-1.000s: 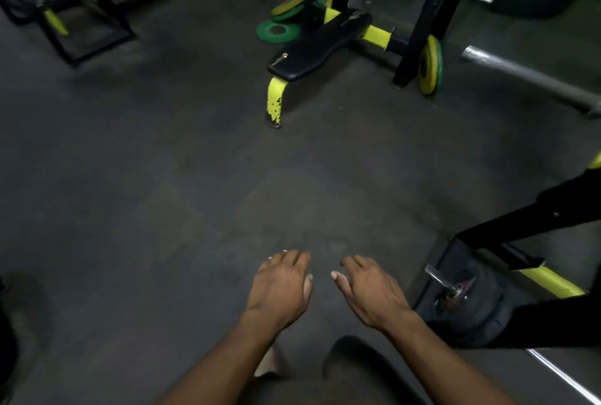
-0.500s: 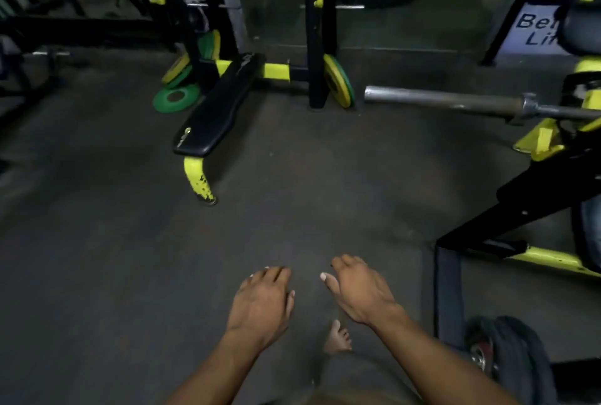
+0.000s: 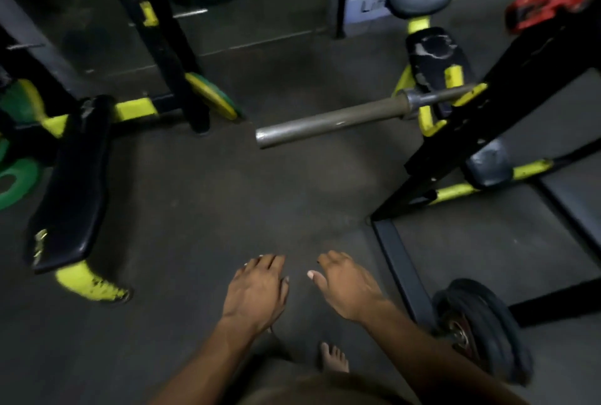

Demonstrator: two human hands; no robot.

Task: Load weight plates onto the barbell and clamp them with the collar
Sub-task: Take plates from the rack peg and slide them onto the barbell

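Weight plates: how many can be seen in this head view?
4, perhaps more hidden: black plates stacked bottom right (counted once), one yellow-green plate leaning on the rack, one green plate flat far left, another above it.

The barbell (image 3: 328,123) at about one o'clock is bare grey metal with a dull, slightly scuffed sheen, its cut end face flat and brighter, while the dark weight plates (image 3: 484,336) at four o'clock look like matt black rubber round a reddish, worn metal hub. The bench pad (image 3: 74,183) at nine o'clock is glossy black vinyl, torn at its near corner, on a yellow painted leg (image 3: 89,284) whose paint is chipped. The floor (image 3: 201,209) is matt, dark grey and faintly rough, and the seat pad (image 3: 437,56) at one o'clock shows cracked, peeling black covering.
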